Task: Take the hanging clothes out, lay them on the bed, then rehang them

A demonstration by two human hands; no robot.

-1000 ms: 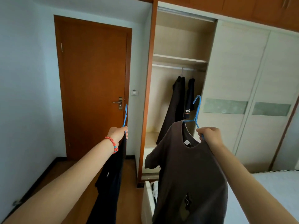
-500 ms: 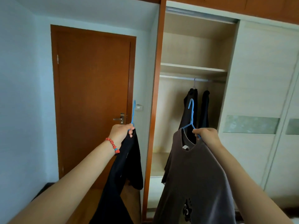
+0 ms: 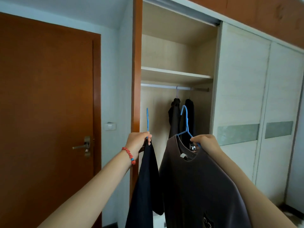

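Our left hand (image 3: 137,142) grips the black garment's hanger (image 3: 147,122); our right hand (image 3: 206,143) grips the brown shirt's hanger (image 3: 186,127), facing the wardrobe rail (image 3: 164,86).

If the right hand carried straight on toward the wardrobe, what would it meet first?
Probably the two dark garments hanging from the rail, which sit right behind the right hand and its blue hanger. Depth is unclear.

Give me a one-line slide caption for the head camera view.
Left hand and right hand each hold a garment on a blue hanger before the open wardrobe's rail.
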